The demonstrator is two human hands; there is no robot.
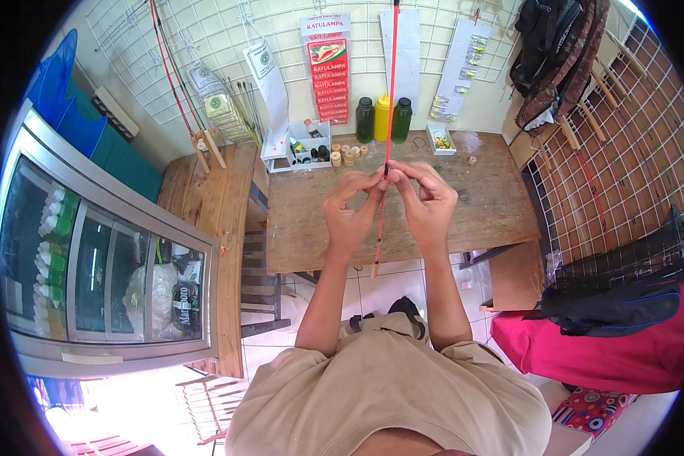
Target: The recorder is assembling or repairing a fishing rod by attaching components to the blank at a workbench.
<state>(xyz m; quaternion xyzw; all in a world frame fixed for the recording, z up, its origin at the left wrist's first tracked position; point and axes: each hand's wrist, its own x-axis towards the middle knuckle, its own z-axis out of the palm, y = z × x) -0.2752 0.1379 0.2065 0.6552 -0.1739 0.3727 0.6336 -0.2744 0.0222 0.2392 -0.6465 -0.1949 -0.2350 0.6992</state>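
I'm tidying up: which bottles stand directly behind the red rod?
A yellow bottle and, right of it, a green bottle; whether they touch is hidden by the rod.

Slender red rod [393, 91], black-banded. Tall yellow plastic bottle [381, 120]. Dark-green cylindrical bottles [365, 121]. Brown wooden table [479, 205]. Plain beige shirt [387, 380]. Bright pink cloth [615, 353].

Scene was bright, light fairly even over the wooden tabletop [304, 216]. Lower left blew out to white below the glass-fronted cabinet [106, 254], whose interior read darker; a smaller bluish-white glare sat at upper right. Cabinet frame bowed toward the rim, where the picture fell off to black. Left hand [351, 205], right hand [427, 201] and red rod [393, 91] looked fairly crisp; detail between fingertips was too small to tell
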